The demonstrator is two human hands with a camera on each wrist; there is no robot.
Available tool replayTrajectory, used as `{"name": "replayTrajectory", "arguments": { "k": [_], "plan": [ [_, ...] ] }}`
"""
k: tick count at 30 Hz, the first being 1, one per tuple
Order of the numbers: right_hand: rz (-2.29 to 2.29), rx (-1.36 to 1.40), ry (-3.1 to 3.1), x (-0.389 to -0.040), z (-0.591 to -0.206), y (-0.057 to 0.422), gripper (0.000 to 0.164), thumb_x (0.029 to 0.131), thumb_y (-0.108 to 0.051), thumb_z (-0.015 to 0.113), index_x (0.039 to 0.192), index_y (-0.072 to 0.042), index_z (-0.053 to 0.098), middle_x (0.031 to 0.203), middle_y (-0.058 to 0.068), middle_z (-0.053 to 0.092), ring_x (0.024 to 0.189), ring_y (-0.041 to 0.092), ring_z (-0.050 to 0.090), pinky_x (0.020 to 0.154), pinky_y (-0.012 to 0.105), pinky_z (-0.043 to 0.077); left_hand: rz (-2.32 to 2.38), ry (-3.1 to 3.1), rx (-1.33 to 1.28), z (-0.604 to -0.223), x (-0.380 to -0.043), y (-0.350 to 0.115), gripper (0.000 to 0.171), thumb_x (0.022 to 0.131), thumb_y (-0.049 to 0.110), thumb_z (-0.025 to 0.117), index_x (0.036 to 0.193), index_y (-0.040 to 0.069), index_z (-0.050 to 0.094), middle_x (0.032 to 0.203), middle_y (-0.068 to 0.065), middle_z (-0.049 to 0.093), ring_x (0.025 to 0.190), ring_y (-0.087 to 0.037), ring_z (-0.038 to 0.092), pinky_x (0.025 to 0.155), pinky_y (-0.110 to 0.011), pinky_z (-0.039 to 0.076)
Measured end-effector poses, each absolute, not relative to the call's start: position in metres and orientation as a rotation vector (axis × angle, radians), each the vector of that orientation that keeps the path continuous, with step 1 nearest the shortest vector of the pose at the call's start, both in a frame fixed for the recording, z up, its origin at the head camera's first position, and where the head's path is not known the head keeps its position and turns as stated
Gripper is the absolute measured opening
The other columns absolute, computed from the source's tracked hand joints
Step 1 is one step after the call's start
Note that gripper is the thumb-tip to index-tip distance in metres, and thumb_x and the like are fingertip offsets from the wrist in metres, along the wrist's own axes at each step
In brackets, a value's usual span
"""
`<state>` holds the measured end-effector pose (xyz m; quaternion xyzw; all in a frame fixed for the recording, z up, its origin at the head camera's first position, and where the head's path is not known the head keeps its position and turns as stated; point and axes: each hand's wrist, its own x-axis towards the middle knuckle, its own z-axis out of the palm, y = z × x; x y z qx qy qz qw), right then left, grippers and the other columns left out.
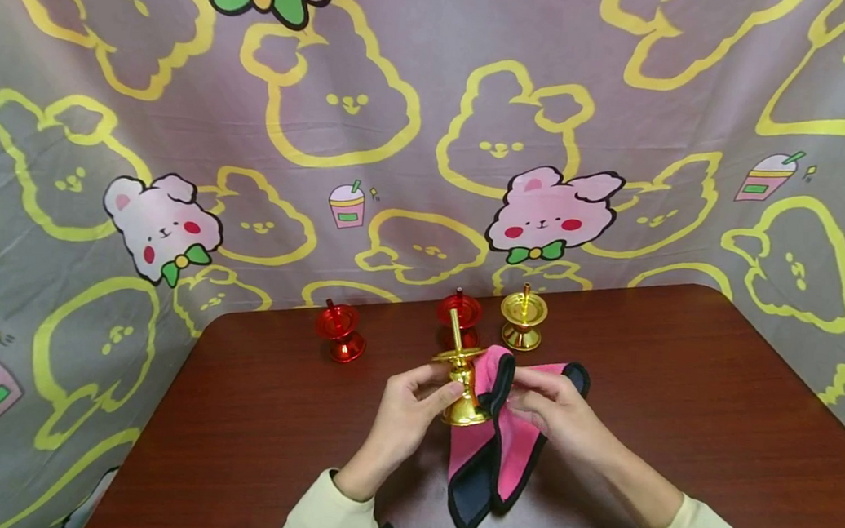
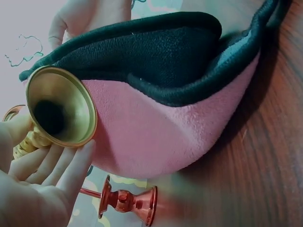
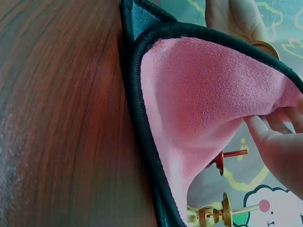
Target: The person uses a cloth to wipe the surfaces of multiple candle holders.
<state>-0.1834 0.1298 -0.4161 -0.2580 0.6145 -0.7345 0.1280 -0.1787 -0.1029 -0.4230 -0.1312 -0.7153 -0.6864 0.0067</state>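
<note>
Your left hand pinches a gold holder above the table; your right hand pinches the pink cloth at its right. Two red holders and a second gold holder stand far.

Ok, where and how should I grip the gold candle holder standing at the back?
I'd pinch the gold candle holder at its narrow waist, coming from the right. It stands upright, flaring into a dish above and a base below, and a red candle holder sits close on its left.
</note>
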Motion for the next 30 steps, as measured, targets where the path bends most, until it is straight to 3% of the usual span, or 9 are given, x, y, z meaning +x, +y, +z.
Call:
{"name": "replayTrajectory", "arguments": {
  "k": [3, 6, 14, 23, 30],
  "plan": [
    [-2.172, -0.633, 1.732, -0.183, -0.417, 0.128, 0.041, 0.107, -0.009, 0.046, 0.139, 0.016, 0.046, 0.123, 0.005, 0.067, 0.112, 0.017, 0.065, 0.095, 0.032, 0.051, -2.179, -2.214, -0.386, -0.423, -0.179, -0.104, 0.031, 0.092, 0.007, 0.074, 0.118, -0.008, 0.069, 0.109, -0.02, 0.071, 0.091, -0.02, 0.071, 0.077, -0.03, 0.058],
    [-2.147, -0.641, 1.861, -0.184, -0.419, 0.124, 0.038, 0.103, -0.011, 0.057, 0.135, 0.01, 0.056, 0.119, 0.008, 0.069, 0.106, 0.02, 0.068, 0.091, 0.034, 0.054, -2.139, -2.251, -0.418, -0.424, -0.178, -0.106, 0.033, 0.092, 0.01, 0.074, 0.12, -0.006, 0.069, 0.111, -0.019, 0.072, 0.092, -0.021, 0.071, 0.078, -0.03, 0.058],
    [-2.11, -0.809, 2.04, -0.186, -0.428, 0.122, 0.035, 0.092, 0.007, 0.066, 0.125, 0.014, 0.059, 0.102, 0.008, 0.074, 0.091, 0.019, 0.072, 0.081, 0.031, 0.057, -2.146, -2.359, -0.665, -0.424, -0.177, -0.12, 0.038, 0.096, 0.003, 0.066, 0.131, -0.009, 0.06, 0.118, -0.024, 0.067, 0.101, -0.022, 0.068, 0.084, -0.032, 0.056],
    [-2.067, -0.834, 2.084, -0.189, -0.429, 0.122, 0.029, 0.089, 0.007, 0.07, 0.117, 0.013, 0.065, 0.097, 0.008, 0.075, 0.087, 0.019, 0.071, 0.076, 0.032, 0.058, -2.219, -2.296, -0.535, -0.425, -0.175, -0.119, 0.034, 0.092, 0.001, 0.071, 0.123, -0.011, 0.066, 0.112, -0.026, 0.069, 0.087, -0.02, 0.072, 0.076, -0.04, 0.058],
    [-2.021, -0.905, 2.182, -0.19, -0.429, 0.12, 0.019, 0.089, 0.003, 0.072, 0.108, 0.002, 0.073, 0.096, 0.01, 0.074, 0.081, 0.02, 0.069, 0.072, 0.033, 0.058, -2.133, -2.288, -0.45, -0.427, -0.174, -0.113, 0.03, 0.09, 0.002, 0.073, 0.119, -0.008, 0.069, 0.095, -0.022, 0.072, 0.077, -0.013, 0.07, 0.074, -0.04, 0.059]
  ]
}}
